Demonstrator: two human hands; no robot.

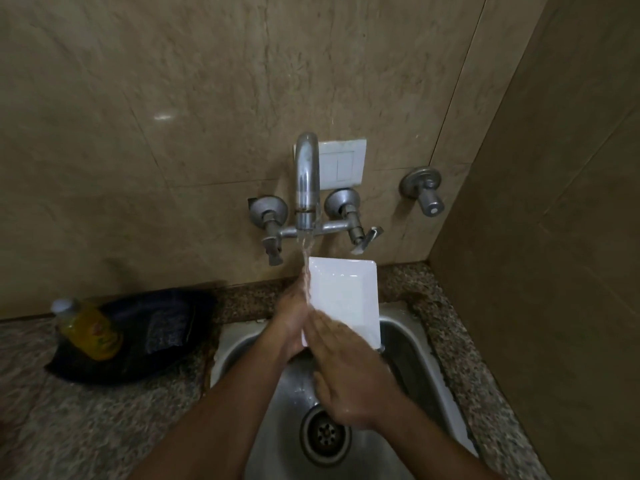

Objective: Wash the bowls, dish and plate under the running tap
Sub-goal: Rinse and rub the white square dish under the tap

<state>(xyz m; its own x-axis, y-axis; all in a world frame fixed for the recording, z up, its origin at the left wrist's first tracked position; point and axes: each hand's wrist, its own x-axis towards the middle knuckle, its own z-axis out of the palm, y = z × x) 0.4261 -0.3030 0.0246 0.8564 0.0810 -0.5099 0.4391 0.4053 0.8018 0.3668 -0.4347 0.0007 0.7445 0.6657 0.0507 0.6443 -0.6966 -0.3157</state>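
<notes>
Left hand grips the white rectangular dish at its nine o'clock edge under the tap stream, right hand rubbing flat and uncurled; wet, it could slip into the steel sink.

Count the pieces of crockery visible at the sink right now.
1: a white rectangular dish, held above the sink between the left hand and the right hand, under the tap's water. Others may lie hidden beneath the arms.

Both hands are working together in front of the body.
The left hand is holding the white dish by its left edge, forearm reaching forward. The right hand is lying flat with straight fingers on the dish's near part.
</notes>
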